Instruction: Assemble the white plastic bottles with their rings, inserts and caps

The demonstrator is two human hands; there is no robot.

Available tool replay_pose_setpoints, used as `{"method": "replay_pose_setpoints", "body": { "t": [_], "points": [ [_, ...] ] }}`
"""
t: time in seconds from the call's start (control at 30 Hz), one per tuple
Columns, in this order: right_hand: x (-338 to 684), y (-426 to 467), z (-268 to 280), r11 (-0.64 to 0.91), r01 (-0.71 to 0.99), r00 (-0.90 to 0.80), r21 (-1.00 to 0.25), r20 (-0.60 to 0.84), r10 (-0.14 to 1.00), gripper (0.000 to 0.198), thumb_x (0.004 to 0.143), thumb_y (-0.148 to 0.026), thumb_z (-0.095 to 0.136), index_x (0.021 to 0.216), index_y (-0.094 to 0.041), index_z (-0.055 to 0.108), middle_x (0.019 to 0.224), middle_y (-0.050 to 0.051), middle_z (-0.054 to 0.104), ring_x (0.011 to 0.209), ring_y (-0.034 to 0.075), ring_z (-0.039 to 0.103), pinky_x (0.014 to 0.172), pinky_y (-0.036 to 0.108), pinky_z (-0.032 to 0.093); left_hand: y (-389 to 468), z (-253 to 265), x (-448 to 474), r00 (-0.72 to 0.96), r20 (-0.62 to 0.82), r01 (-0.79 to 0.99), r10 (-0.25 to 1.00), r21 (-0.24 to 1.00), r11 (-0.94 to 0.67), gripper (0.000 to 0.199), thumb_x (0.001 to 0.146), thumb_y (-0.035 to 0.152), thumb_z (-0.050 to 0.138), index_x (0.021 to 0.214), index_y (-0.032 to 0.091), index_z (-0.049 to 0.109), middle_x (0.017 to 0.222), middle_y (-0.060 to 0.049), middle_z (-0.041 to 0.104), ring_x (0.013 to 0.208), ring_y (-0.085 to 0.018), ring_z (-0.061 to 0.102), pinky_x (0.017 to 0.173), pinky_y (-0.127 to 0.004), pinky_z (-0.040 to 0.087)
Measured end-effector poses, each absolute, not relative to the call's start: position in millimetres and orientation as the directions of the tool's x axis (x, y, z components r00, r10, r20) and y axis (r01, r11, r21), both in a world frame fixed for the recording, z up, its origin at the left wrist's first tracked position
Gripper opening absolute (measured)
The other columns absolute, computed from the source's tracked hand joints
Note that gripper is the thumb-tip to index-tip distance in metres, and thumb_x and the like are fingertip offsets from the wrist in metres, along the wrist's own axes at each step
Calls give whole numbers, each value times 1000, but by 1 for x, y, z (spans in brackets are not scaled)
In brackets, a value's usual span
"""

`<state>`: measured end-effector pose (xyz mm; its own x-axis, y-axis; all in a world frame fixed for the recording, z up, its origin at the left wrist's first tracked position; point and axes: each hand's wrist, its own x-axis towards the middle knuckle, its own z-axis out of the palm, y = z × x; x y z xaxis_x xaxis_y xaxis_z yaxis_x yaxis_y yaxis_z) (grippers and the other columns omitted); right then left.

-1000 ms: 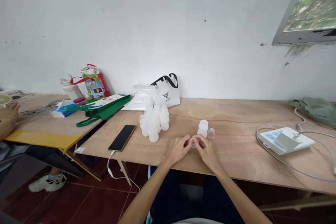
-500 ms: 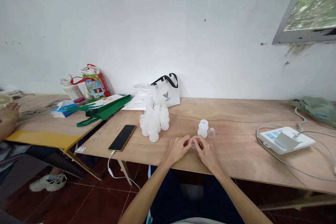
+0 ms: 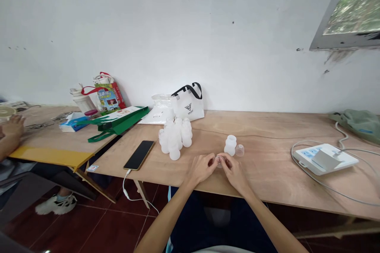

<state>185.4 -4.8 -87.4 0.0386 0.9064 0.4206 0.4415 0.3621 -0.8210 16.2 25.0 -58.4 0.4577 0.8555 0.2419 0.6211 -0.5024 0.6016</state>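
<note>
My left hand point(image 3: 204, 167) and my right hand point(image 3: 233, 169) meet near the table's front edge, fingertips pinched around a small translucent plastic piece point(image 3: 219, 163). The fingers cover most of it, so its exact kind is unclear. Just beyond my right fingertips a small white plastic bottle point(image 3: 230, 145) stands upright with its top uncovered. Beside it, to the right, is a clear dome-shaped cap point(image 3: 240, 150). Further left, several similar white bottles point(image 3: 174, 140) are grouped together.
A phone point(image 3: 139, 155) on a white cable lies left of the bottles. Behind them are a white tote bag point(image 3: 190, 106) and a plastic packet point(image 3: 157, 114). On the right sits a white device point(image 3: 325, 160) with looping cables. A co-worker's hand point(image 3: 13, 128) is at the far-left table.
Both hands keep their pinch on the small plastic piece, with only slight finger movement. The whole view has shifted a little.
</note>
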Motion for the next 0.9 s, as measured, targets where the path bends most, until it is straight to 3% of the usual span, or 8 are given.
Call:
{"method": "replay_pose_setpoints", "body": {
  "t": [0.23, 0.4, 0.6, 0.8, 0.9],
  "points": [
    [185, -4, -90, 344, 434, 76, -833, 415, 907, 42, 99, -59, 51, 100, -23, 73, 82, 5, 74, 67, 22, 63, 66, 34, 50, 27, -62, 17, 454, 247, 633, 856, 587, -505, 38, 103, 41, 46, 72, 20, 51, 69, 2, 62, 63, -15, 53, 59, -29, 26],
    [185, -2, -87, 301, 402, 112, -865, 373, 921, 44, 96, -61, 56, 116, -24, 68, 78, 3, 70, 67, 21, 64, 67, 34, 51, 24, -59, 17, 394, 288, 625, 873, 612, -484, 38, 104, 41, 46, 73, 20, 51, 68, 3, 61, 62, -14, 53, 60, -29, 27],
    [184, -5, -83, 336, 337, 75, -879, 381, 921, 39, 98, -61, 53, 102, -25, 67, 89, 5, 74, 75, 22, 68, 70, 34, 53, 24, -58, 17, 397, 272, 663, 877, 576, -478, 44, 104, 47, 46, 70, 20, 51, 69, 2, 63, 64, -15, 55, 61, -29, 26],
    [184, -3, -86, 332, 297, 81, -895, 370, 925, 41, 95, -62, 58, 108, -24, 68, 87, 5, 72, 75, 22, 66, 69, 33, 53, 22, -56, 14, 461, 254, 625, 850, 587, -515, 32, 108, 43, 39, 90, 23, 55, 80, 1, 68, 71, -18, 62, 62, -28, 30],
    [184, -3, -84, 300, 236, 74, -924, 325, 943, 42, 94, -63, 59, 104, -24, 68, 87, 5, 73, 67, 19, 64, 60, 31, 51, 22, -56, 14, 439, 252, 637, 862, 590, -497, 33, 108, 45, 40, 88, 23, 55, 78, 1, 68, 69, -18, 62, 61, -28, 30]
  ]
}}
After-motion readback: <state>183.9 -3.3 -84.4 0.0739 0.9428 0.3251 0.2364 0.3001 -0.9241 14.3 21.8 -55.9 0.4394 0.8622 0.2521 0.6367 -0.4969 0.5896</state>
